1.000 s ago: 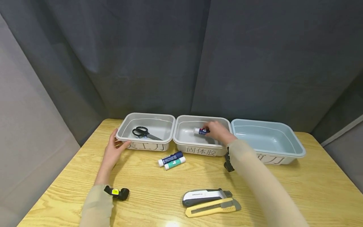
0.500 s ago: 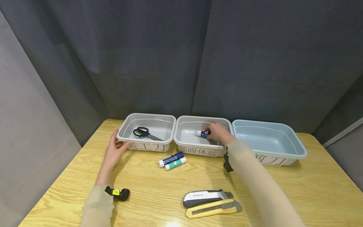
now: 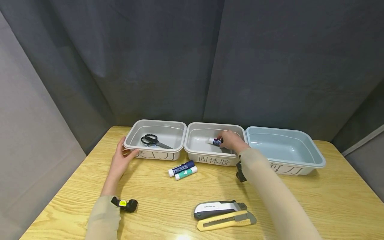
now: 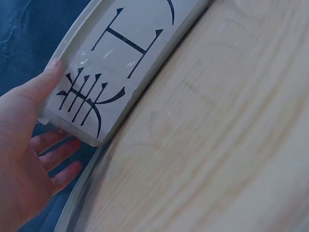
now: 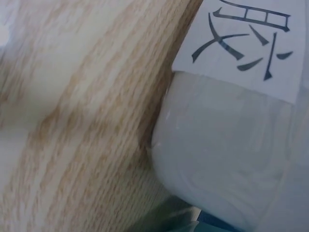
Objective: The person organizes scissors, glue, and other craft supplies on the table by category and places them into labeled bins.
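Note:
Inside the middle grey plastic bin [image 3: 195, 145], my right hand [image 3: 233, 140] holds a small dark blue glue stick with a white cap [image 3: 214, 142]. Its black end lies under the fingers. My left hand [image 3: 119, 161] grips the front left corner of the left grey bin [image 3: 180, 148]. In the left wrist view, the thumb of this hand [image 4: 24, 140] lies on the rim and the fingers are around the side. Black-handled scissors [image 3: 156, 141] lie in that left bin. The right wrist view shows only the middle bin's outer wall [image 5: 222, 145] and the tabletop.
A blue glue stick [image 3: 181, 168] and a green one [image 3: 186, 173] lie before the bins. Nearer are a white-and-black utility knife [image 3: 219, 209] and a yellow one [image 3: 226, 220]. A light blue bin [image 3: 285, 146] stands at right. A dark curtain [image 3: 168, 60] hangs behind.
The glue stick in my right hand has shifted slightly rightward and lower inside the middle bin. My left hand stays on the left bin's corner.

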Motion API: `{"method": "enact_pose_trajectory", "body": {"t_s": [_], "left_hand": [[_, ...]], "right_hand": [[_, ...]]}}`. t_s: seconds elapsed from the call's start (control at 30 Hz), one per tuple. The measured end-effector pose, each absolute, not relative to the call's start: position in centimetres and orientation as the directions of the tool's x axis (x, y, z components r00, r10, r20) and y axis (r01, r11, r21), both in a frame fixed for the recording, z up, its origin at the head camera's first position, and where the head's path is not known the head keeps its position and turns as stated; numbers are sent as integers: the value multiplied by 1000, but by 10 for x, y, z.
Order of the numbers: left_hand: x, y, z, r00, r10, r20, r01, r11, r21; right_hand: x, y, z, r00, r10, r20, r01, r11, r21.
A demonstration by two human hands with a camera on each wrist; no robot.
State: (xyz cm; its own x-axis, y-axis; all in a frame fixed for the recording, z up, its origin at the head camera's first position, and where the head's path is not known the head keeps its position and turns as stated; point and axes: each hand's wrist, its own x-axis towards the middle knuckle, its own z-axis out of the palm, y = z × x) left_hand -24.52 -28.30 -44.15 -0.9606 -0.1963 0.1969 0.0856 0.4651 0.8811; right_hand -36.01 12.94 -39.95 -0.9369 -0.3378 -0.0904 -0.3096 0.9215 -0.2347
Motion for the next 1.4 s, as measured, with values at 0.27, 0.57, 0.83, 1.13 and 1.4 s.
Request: {"method": "enact_pose_trajectory", "body": {"t_s": [0.27, 0.57, 0.83, 1.13, 1.4], "left_hand": [[-245, -285, -443, -958, -198, 209, 96, 464, 881], [-248, -284, -443, -959, -198, 203, 92, 458, 884], [-251, -284, -444, -962, -200, 187, 76, 461, 884], [-248, -283, -439, -962, -200, 185, 73, 466, 882], [-246, -279, -435, -966, -196, 169, 62, 456, 888]], "right_hand": [[-361, 130, -400, -936, -337, -103, -308, 924, -225], [-351, 128, -388, -924, -376, -69, -352, 908, -228], [-344, 128, -377, -901, -433, -15, -420, 881, -219], [-328, 123, -362, -849, -516, 119, -529, 823, -208], [-309, 114, -357, -807, -561, 184, -591, 766, -254]]}}
